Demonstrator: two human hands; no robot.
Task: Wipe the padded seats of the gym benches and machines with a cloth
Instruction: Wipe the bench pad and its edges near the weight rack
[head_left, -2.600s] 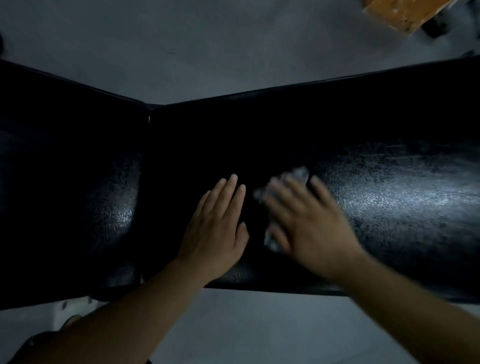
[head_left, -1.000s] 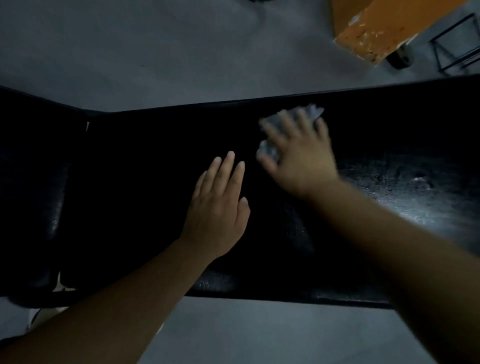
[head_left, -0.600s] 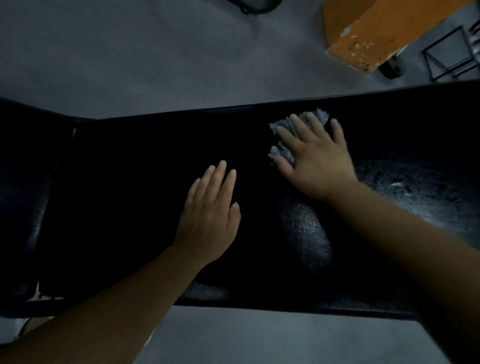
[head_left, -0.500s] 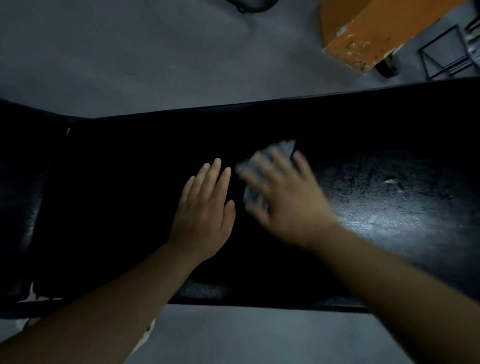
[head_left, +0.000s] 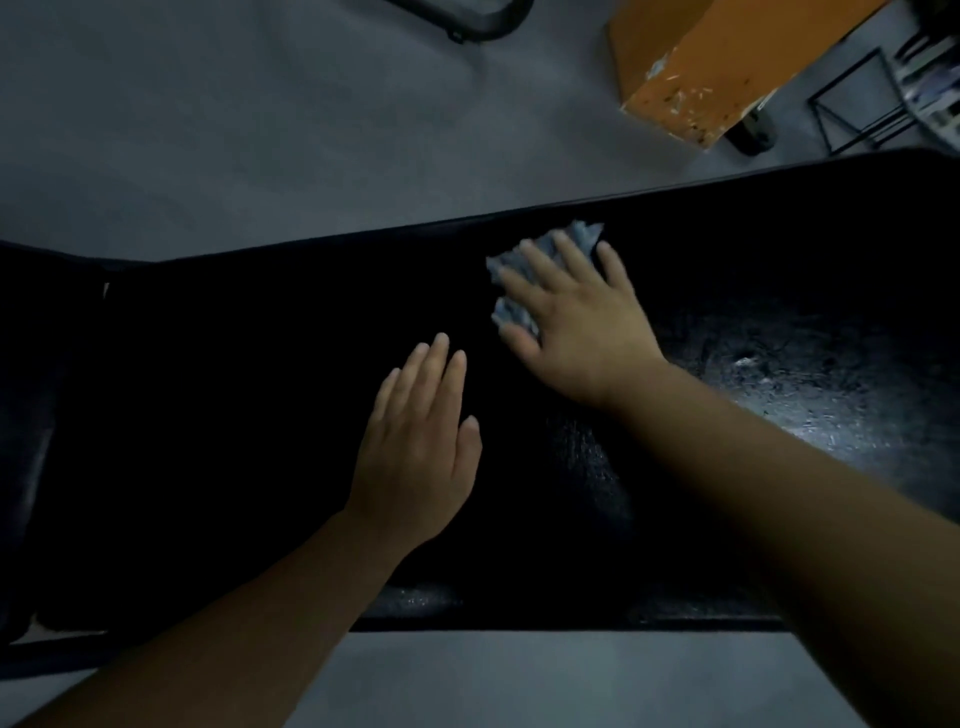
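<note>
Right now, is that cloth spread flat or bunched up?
Bunched up: the cloth shows crumpled folds poking out under the right hand.

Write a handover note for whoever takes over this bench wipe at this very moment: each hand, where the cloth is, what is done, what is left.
Left hand: open, flat on the black bench pad, bracing.
Right hand: open, with spread fingers pressing the cloth onto the pad near its far edge.
Done: wiping of this pad is under way. How much of it is covered cannot be told in this dim light.
Left: finish this pad out to both ends, then wipe the adjoining pad on the left and the other seats.
</note>
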